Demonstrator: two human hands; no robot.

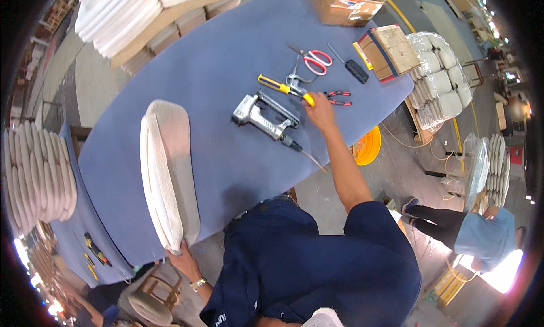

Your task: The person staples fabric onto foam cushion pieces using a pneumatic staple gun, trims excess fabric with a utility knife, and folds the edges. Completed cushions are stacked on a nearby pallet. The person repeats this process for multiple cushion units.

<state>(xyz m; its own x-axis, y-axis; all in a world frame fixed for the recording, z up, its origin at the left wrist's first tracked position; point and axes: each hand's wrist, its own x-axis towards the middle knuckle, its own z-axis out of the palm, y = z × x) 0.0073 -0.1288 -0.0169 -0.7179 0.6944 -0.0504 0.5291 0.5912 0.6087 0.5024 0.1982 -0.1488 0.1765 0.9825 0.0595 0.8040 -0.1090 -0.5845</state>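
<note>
Above the blue table (116, 174), the right hand (321, 113) grips a yellow tool handle (309, 100). The left hand (184, 263) holds a pale cushion (161, 177).

I stand at a counter covered in smooth blue-grey material (221, 60). Along its left part I see a long off-white fabric cushion (164, 168) on the surface. Ahead of me to the right lie a silver metal staple gun (263, 123), red-handled metal scissors (307, 57), black-and-red-handled pliers (341, 93) and a black oblong object (356, 71). Near the far right edge I see two brown boxes (343, 9).
</note>
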